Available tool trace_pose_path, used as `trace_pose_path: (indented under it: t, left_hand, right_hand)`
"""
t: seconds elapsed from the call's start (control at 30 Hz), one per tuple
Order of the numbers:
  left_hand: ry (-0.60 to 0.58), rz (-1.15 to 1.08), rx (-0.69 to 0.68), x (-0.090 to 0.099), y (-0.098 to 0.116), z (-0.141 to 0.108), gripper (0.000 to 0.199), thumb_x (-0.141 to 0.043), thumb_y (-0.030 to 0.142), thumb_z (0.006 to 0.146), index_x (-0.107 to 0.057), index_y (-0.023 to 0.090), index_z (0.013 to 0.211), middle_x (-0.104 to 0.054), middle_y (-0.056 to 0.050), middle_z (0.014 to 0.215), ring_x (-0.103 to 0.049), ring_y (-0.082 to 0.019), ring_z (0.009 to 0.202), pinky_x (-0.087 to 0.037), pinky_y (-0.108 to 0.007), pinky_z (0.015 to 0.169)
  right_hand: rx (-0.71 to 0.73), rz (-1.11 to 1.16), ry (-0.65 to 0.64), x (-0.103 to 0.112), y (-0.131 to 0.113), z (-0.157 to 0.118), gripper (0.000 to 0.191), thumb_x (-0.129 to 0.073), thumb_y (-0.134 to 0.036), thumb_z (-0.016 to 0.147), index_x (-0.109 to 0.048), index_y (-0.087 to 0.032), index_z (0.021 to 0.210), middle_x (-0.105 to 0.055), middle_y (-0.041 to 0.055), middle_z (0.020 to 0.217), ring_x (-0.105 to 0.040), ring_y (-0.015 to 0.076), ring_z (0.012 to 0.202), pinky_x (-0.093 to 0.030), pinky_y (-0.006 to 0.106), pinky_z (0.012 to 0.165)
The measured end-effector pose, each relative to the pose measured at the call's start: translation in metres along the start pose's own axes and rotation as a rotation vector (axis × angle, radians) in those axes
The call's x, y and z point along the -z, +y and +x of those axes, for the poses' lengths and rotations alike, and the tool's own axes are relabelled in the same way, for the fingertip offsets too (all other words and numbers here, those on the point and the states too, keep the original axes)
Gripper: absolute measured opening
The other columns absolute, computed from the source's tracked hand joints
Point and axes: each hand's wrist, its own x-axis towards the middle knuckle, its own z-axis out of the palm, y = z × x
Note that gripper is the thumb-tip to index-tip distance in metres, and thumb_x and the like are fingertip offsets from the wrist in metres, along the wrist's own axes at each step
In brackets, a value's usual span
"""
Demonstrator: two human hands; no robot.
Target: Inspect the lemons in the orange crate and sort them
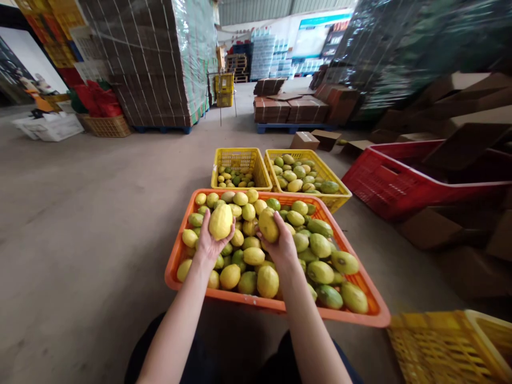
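Observation:
My left hand (214, 240) is closed around a pale yellow, faintly ridged papaya (220, 221), held above a large orange crate (178, 256). In my right hand (283, 240) is another papaya (268, 226), duller and greenish yellow, gripped from its right side. Both hands are over the middle of the crate, a short gap between them. Many loose papayas fill the crate below, mostly yellow ones (268, 281) on the left and centre and greener, longer ones (320, 272) on the right.
Beyond the orange crate stand two yellow crates with fruit, the left one (262, 170) and the right one (334, 181). A red crate (388, 181) with cardboard is at right. Another yellow crate (432, 341) sits front right. Wrapped carton stacks (148, 64) rise behind.

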Motion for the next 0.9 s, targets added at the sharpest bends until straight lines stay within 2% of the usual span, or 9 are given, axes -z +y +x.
trace_pose_path:
  t: [0.1,0.17,0.33,0.43,0.57,0.63,0.7,0.77,0.9]
  left_hand:
    - [0.025,-0.021,0.023,-0.001,0.001,0.001,0.037,-0.06,0.04,0.101,-0.07,0.019,0.13,-0.08,-0.009,0.102,-0.076,-0.025,0.096,-0.066,-0.036,0.08]
    - [0.029,-0.034,0.058,-0.004,0.001,0.0,0.04,-0.055,0.039,0.102,-0.068,0.015,0.132,-0.08,-0.012,0.102,-0.077,-0.026,0.089,-0.066,-0.04,0.076]
    - [0.021,-0.013,0.129,-0.011,-0.002,-0.003,0.041,-0.046,0.04,0.105,-0.066,0.014,0.131,-0.08,-0.014,0.104,-0.077,-0.025,0.083,-0.06,-0.03,0.058]
    - [0.02,-0.015,0.101,-0.01,-0.005,-0.001,0.04,-0.043,0.04,0.107,-0.068,0.015,0.127,-0.08,-0.015,0.109,-0.079,-0.026,0.098,-0.064,-0.032,0.072]
    - [-0.041,-0.017,0.042,-0.004,-0.008,0.002,0.035,-0.052,0.041,0.102,-0.069,0.022,0.126,-0.075,-0.012,0.128,-0.073,-0.029,0.123,-0.065,-0.04,0.092]
    - [-0.016,-0.022,0.015,-0.003,-0.008,0.002,0.033,-0.059,0.044,0.1,-0.071,0.024,0.123,-0.076,-0.011,0.123,-0.073,-0.028,0.121,-0.066,-0.043,0.095]
    - [0.038,-0.042,-0.01,-0.003,-0.006,0.001,0.03,-0.062,0.046,0.099,-0.073,0.025,0.117,-0.078,-0.009,0.11,-0.074,-0.027,0.114,-0.066,-0.042,0.094]
    - [0.068,-0.05,-0.032,-0.004,-0.005,0.0,0.028,-0.062,0.045,0.1,-0.074,0.025,0.115,-0.079,-0.008,0.101,-0.075,-0.027,0.109,-0.067,-0.041,0.094]
    - [0.058,-0.039,-0.043,-0.007,-0.006,-0.001,0.033,-0.052,0.043,0.104,-0.072,0.024,0.12,-0.08,-0.007,0.101,-0.076,-0.027,0.109,-0.064,-0.047,0.102]
  right_hand:
    - [0.001,-0.015,0.0,0.004,0.002,0.006,0.015,-0.067,-0.036,0.097,-0.071,-0.022,0.097,-0.075,-0.0007,0.076,-0.068,0.0153,0.057,-0.057,0.023,0.045]
    - [0.025,-0.012,0.006,0.006,0.006,0.01,0.023,-0.063,-0.043,0.101,-0.07,-0.022,0.099,-0.076,0.001,0.078,-0.072,0.0168,0.06,-0.057,0.024,0.046]
    - [0.113,-0.03,0.093,0.004,0.012,0.011,0.031,-0.047,-0.039,0.11,-0.07,-0.021,0.101,-0.079,0.0015,0.083,-0.076,0.0173,0.072,-0.065,0.027,0.06]
    - [0.104,-0.014,0.098,0.001,0.01,0.008,0.033,-0.049,-0.042,0.11,-0.07,-0.021,0.097,-0.079,0.0017,0.085,-0.075,0.0163,0.071,-0.067,0.027,0.065]
    - [0.038,-0.011,-0.023,0.003,0.006,0.006,0.026,-0.062,-0.045,0.102,-0.072,-0.022,0.093,-0.078,0.0011,0.081,-0.072,0.0162,0.065,-0.065,0.026,0.058]
    - [0.048,-0.007,-0.058,0.007,0.006,0.008,0.017,-0.072,-0.041,0.095,-0.07,-0.024,0.091,-0.076,-0.0017,0.078,-0.07,0.0151,0.061,-0.063,0.024,0.054]
    - [0.048,-0.014,-0.074,0.011,0.007,0.011,0.021,-0.076,-0.045,0.09,-0.068,-0.026,0.09,-0.073,-0.0026,0.075,-0.068,0.0153,0.058,-0.061,0.024,0.05]
    - [0.024,-0.028,-0.068,0.014,0.008,0.014,0.028,-0.073,-0.053,0.091,-0.067,-0.025,0.089,-0.072,-0.0013,0.072,-0.067,0.0164,0.057,-0.06,0.025,0.049]
    - [-0.021,-0.039,0.012,0.014,0.009,0.017,0.036,-0.055,-0.057,0.101,-0.068,-0.024,0.092,-0.073,0.002,0.072,-0.069,0.0181,0.062,-0.061,0.028,0.052]
